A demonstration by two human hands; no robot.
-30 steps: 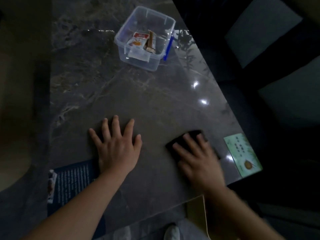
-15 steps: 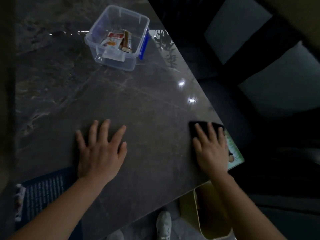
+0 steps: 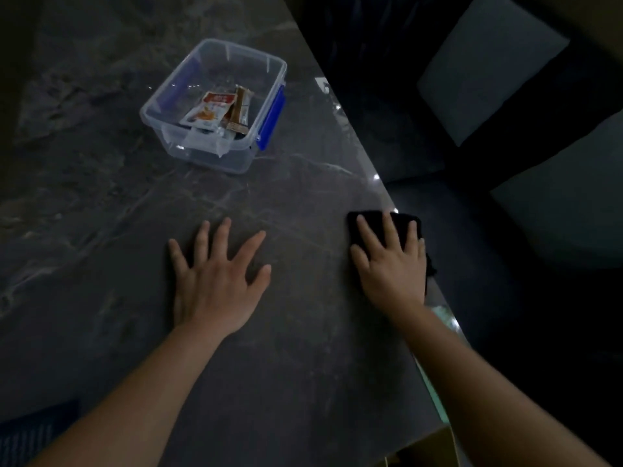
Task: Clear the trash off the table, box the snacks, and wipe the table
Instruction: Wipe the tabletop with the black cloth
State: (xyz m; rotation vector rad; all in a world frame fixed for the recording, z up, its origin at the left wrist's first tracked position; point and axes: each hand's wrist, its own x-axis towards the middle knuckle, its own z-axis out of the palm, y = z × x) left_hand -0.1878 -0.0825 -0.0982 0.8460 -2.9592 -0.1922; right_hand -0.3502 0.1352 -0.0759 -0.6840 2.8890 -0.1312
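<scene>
Dark marble table [image 3: 101, 197]. Clear lidless box [image 3: 215, 106] far centre, long axis running away, leaning right; snack packets [image 3: 219, 112] inside. Left hand [image 3: 215, 281] spread flat on table. Right hand [image 3: 392, 264] flat, fingers spread, pressing black cloth [image 3: 403, 222] at right edge.

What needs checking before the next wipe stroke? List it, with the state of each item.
1. Right hand flat on the black cloth: ok.
2. Cloth fully on the table: not ok, its right part hangs past the edge.
3. Left hand flat on the tabletop, bracing: ok.
4. Snacks inside the clear box: ok.
5. Box clear of the wiping hand: ok, it stands well apart, farther up the table.
6. Surface left to wipe free of trash: cannot tell, the picture is dim.
</scene>
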